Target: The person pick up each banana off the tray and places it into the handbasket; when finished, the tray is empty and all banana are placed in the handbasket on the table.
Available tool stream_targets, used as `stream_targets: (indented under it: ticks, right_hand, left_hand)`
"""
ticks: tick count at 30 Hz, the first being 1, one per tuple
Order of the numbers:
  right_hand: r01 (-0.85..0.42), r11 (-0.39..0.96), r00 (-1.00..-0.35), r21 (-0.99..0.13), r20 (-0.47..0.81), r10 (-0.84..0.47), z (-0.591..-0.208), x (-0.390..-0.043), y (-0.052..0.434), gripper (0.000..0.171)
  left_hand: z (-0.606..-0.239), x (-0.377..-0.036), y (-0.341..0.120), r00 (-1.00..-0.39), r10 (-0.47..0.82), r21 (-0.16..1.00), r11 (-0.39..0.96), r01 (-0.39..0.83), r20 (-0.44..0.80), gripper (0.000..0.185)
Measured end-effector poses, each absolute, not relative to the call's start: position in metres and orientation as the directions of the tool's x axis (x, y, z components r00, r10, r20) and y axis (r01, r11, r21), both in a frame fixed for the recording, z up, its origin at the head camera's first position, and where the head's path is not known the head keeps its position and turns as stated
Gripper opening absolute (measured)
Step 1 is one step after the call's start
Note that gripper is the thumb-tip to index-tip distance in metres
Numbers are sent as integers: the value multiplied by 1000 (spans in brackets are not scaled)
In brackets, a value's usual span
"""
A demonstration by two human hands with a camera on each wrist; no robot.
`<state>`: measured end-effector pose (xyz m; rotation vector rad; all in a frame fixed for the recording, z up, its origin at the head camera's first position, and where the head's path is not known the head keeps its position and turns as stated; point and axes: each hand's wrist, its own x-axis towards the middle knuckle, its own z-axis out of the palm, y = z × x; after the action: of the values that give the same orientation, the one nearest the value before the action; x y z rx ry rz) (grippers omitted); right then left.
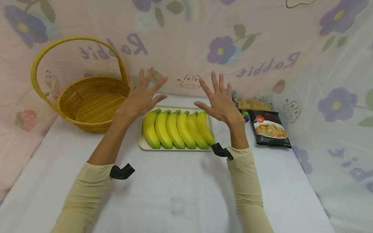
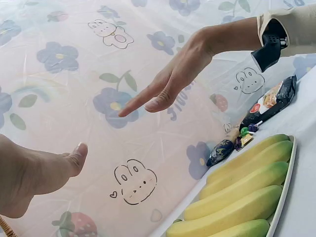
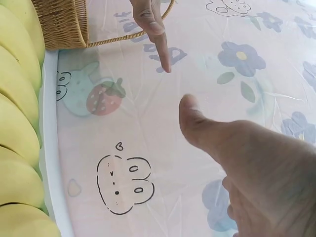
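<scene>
Several bananas [image 1: 176, 129], yellow with greenish tips, lie side by side in a row on a white tray [image 1: 175, 149]. My left hand [image 1: 142, 95] is raised with fingers spread, between the wicker basket [image 1: 96, 126] and the tray in the head view. On the other side my right hand [image 1: 218, 100] is held up the same way, over the tray's far right corner in that view. Neither hand holds anything. The left wrist view shows the bananas [image 2: 237, 197] below both hands; in the right wrist view they line the left edge.
The basket has a tall arched handle [image 1: 78, 38]. At the right lie a black noodle packet [image 1: 269, 129], a tan packet [image 1: 253, 104] and small colourful wrapped pieces [image 1: 245, 116]. A patterned curtain [image 1: 175, 48] hangs behind the white table [image 1: 169, 187].
</scene>
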<state>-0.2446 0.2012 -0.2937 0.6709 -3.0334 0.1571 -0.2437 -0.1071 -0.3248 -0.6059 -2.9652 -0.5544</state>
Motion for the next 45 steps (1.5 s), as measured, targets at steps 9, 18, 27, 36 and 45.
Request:
stream_targets:
  ticks: [9, 18, 27, 36, 45]
  right_hand:
    - [-425, 901, -905, -82, 54, -422, -295, -247, 204, 86]
    - [-442, 891, -897, -106, 48, -440, -294, -251, 201, 86]
    - [-446, 884, -893, -144, 2, -450, -297, -251, 211, 94]
    - [-383, 899, -858, -211, -280, -431, -314, -253, 250, 100]
    - [-290, 899, -750, -329, -505, -427, -352, -264, 279, 104]
  left_hand:
    - [-327, -245, -105, -920, 370, 337, 856, 391, 129, 68]
    - [-323, -246, -105, -920, 376, 347, 853, 390, 109, 68]
    - [-327, -244, -107, -918, 385, 346, 851, 395, 99, 69]
    - [-345, -225, -125, -905, 423, 367, 837, 406, 37, 72]
    - [-356, -208, -138, -850, 512, 502, 771, 392, -123, 84]
